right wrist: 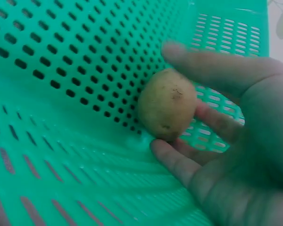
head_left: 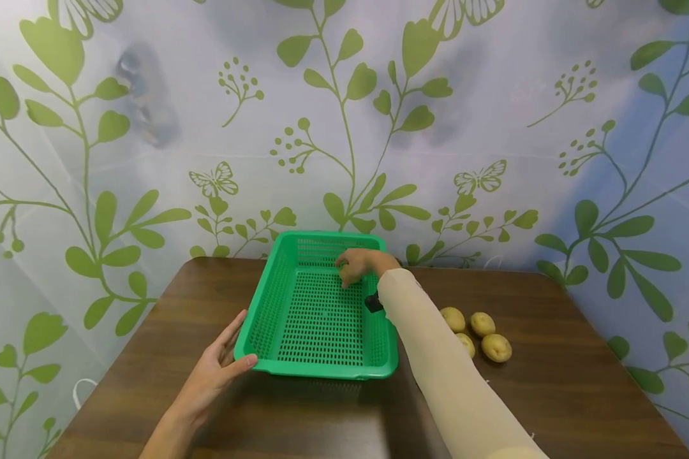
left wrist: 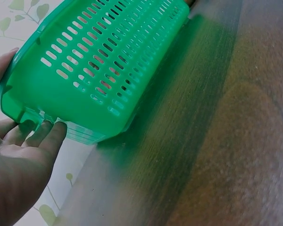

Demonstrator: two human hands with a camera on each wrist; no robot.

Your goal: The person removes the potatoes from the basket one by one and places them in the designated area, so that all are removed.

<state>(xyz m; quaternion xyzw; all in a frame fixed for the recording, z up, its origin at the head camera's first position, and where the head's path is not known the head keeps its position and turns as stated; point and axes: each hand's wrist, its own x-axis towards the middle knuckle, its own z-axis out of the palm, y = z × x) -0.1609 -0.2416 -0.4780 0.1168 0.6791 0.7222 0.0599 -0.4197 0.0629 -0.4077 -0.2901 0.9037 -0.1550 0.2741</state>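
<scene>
A green plastic basket [head_left: 321, 368] with slotted walls and floor is on the wooden table. My left hand [head_left: 211, 373] grips its near left corner, thumb over the rim and fingers beneath; the left wrist view shows these fingers [left wrist: 54, 139] under the lip. Inside the basket, at the far right corner, is my right hand [head_left: 358, 264]. It holds a yellow potato [right wrist: 167, 104] low against the basket floor, with the thumb on one side and the fingers on the other. In the head view the hand mostly covers this potato.
Several potatoes [head_left: 496, 348] lie on the table [head_left: 528, 395] right of the basket, partly behind the right sleeve [head_left: 436, 363]. A leaf-patterned curtain [head_left: 494, 95] hangs behind the table. A white loop [head_left: 80, 390] shows by the table's left edge.
</scene>
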